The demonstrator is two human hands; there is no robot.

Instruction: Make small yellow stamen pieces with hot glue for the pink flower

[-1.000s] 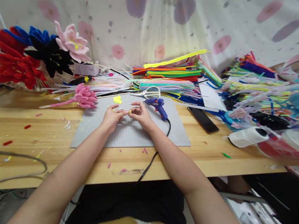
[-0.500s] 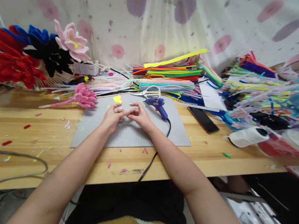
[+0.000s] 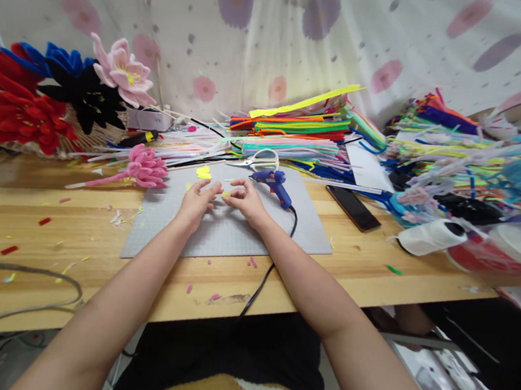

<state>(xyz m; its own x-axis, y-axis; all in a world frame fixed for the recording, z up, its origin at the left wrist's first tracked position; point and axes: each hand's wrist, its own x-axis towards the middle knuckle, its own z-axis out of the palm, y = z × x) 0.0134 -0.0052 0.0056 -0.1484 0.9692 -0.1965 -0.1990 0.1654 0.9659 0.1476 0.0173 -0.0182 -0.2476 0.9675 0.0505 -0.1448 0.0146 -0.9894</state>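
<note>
Over the grey cutting mat (image 3: 167,235), my right hand (image 3: 247,206) pinches a small yellow piece (image 3: 226,194) between thumb and fingertips; its exact kind is too small to tell. Just left of it, my left hand (image 3: 195,205) has its fingers apart, with nothing visible in them, the tips close to the yellow piece. Bright yellow scraps (image 3: 203,172) lie on the mat beyond my left hand. A blue hot glue gun (image 3: 271,185) rests on its side right of my hands, and white-handled scissors (image 3: 265,159) lie behind it.
A pink fuzzy flower (image 3: 142,167) lies left of the mat. Farther left stand finished flowers (image 3: 26,118). Bundles of pipe cleaners (image 3: 295,127) line the back. A phone (image 3: 353,208) and a white thread spool (image 3: 430,236) lie right. The glue gun's cord (image 3: 262,288) crosses the table edge.
My fingertips, pressed together before, have moved slightly apart. The small yellow piece now shows in my right fingertips, and my left fingers have spread.
</note>
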